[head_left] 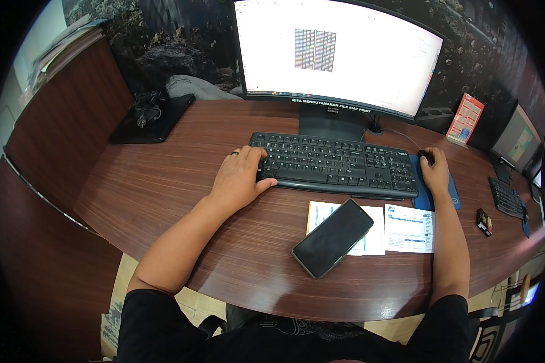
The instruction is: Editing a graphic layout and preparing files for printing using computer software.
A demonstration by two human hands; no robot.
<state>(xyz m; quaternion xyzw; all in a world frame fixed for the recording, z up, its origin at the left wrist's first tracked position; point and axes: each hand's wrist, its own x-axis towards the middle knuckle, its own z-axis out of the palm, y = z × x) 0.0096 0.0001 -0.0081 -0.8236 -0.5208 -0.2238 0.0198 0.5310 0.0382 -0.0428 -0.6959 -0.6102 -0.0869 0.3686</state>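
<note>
My left hand rests at the left end of a black keyboard, fingertips on its left-hand keys and thumb stretched along the front edge. A dark ring is on one finger. On the right, my right hand is curled over a black computer mouse, which sits on a blue mouse pad and is partly hidden by the fingers. Behind the keyboard stands a wide curved monitor showing a small dense table on a white page.
A dark smartphone lies slantwise over printed papers in front of the keyboard. A black laptop with a coiled cable is at back left. Rightward are a red desk calendar, a small dark box and another keyboard.
</note>
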